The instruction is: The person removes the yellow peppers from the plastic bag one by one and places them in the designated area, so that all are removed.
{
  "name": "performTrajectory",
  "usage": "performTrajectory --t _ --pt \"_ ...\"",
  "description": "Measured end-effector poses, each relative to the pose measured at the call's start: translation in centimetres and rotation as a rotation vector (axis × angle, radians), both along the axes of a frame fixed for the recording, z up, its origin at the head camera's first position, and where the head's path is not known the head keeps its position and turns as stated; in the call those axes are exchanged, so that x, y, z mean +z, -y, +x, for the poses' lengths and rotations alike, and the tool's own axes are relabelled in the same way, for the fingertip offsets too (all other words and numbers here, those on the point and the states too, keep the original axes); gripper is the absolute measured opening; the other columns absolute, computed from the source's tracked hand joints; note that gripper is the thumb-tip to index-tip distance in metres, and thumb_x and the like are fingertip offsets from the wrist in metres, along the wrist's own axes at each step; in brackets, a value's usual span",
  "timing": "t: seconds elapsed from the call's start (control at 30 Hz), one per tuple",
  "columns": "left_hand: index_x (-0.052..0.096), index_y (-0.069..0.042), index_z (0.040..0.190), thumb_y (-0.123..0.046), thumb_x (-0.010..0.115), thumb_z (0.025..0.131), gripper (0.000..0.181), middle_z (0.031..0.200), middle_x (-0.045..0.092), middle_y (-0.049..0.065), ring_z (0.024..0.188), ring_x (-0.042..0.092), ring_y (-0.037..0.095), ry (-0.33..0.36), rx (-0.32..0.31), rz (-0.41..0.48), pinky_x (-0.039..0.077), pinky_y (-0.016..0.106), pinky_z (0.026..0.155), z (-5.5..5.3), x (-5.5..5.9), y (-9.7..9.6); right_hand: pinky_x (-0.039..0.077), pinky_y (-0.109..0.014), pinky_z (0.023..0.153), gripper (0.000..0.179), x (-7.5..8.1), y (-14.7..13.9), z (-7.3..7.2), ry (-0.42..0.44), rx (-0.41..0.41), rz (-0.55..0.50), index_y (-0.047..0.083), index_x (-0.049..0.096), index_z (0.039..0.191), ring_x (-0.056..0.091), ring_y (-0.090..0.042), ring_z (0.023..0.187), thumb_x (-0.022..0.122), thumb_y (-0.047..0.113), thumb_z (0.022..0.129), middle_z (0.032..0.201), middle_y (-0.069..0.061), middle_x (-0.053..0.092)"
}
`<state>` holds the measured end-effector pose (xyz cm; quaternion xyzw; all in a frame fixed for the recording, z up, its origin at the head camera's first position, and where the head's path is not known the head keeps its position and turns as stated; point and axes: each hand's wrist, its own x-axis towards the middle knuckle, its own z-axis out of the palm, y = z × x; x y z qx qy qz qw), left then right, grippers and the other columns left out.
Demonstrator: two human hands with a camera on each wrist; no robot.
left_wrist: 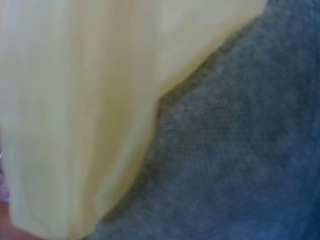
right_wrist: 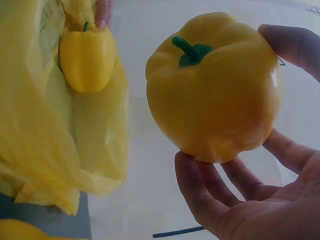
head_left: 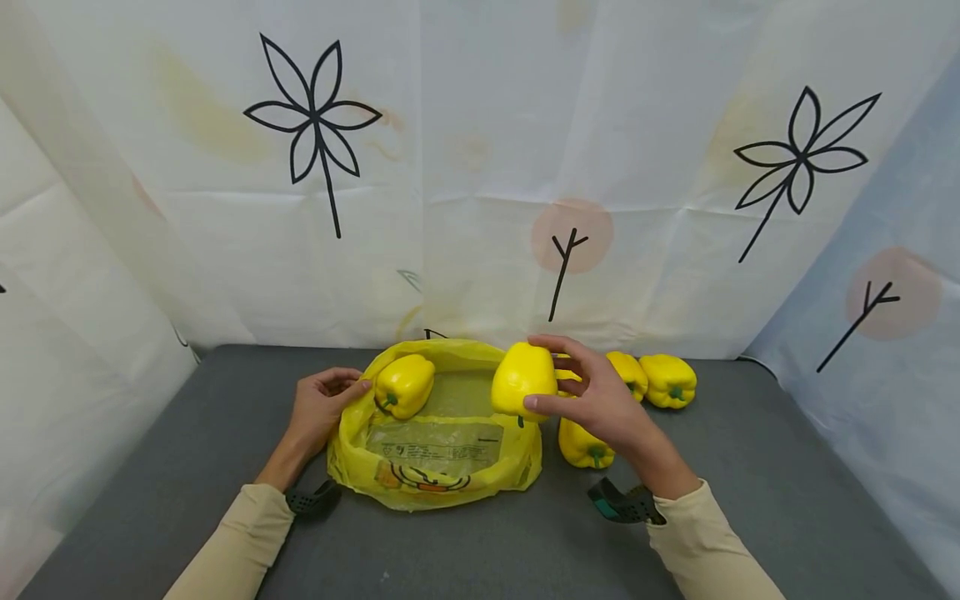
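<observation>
A yellow plastic bag (head_left: 435,492) lies on the table with its mouth spread wide. At its left side my left hand (head_left: 318,412) pinches the rim between thumb and fingers. One yellow bell pepper (head_left: 405,386) with a green stem is inside the bag, close to that hand. My right hand (head_left: 600,400) grips another bell pepper (right_wrist: 215,90) in the air over the bag's right edge, thumb and fingertips around its sides. Pale bag plastic (left_wrist: 80,120) fills much of the left wrist view, where little of the hand shows.
To the right of the bag, several more yellow bell peppers (head_left: 667,382) sit on the grey table (head_left: 750,500), some partly hidden behind my right hand. A white cloth (head_left: 480,167) printed with plant drawings hangs behind the table and along its sides.
</observation>
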<state>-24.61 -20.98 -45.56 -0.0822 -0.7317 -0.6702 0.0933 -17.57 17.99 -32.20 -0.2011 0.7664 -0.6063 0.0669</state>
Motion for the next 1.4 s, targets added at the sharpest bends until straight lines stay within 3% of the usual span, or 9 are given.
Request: performTrajectory --t 0.17,0.53,0.83,1.4 --pt "0.067 0.014 0.113 -0.01 0.075 0.094 0.031 0.085 0.07 -0.002 0.073 0.066 0.011 0.002 -0.001 0.001 0.059 0.024 0.063 0.0 -0.1 0.1 0.059 -0.042 0.086 0.072 -0.2 -1.1 0.4 0.02 -0.037 0.016 0.017 0.046 0.152 0.058 -0.039 0.121 0.081 0.014 0.088 0.151 -0.013 0.039" --pt "0.068 0.012 0.11 -0.012 0.076 0.094 0.03 0.085 0.071 -0.002 0.073 0.067 0.012 -0.005 -0.001 0.006 0.06 0.026 0.064 -0.1 -0.3 0.1 0.058 -0.036 0.088 0.073 -1.0 -3.6 0.8 0.009 -0.053 0.023 0.009 0.042 0.153 0.056 -0.04 0.122 0.079 0.009 0.089 0.15 -0.016 0.039" --pt "0.069 0.009 0.108 -0.013 0.076 0.094 0.027 0.085 0.071 -0.001 0.073 0.067 0.012 -0.009 -0.006 0.004 0.06 0.026 0.064 -0.1 -0.4 0.2 0.059 -0.037 0.086 0.069 -0.9 -5.9 1.4 -0.01 -0.065 0.021 0.005 0.041 0.152 0.062 -0.034 0.112 0.074 0.003 0.091 0.147 -0.019 0.039" --pt "0.067 0.014 0.112 -0.012 0.075 0.094 0.033 0.086 0.071 -0.002 0.075 0.067 0.011 0.004 -0.003 0.013 0.06 0.024 0.066 0.1 0.1 0.0 0.058 -0.03 0.084 0.062 -1.6 -9.8 1.5 -0.067 -0.108 0.079 0.007 0.044 0.152 0.059 -0.018 0.114 0.069 0.0 0.095 0.146 -0.011 0.04"
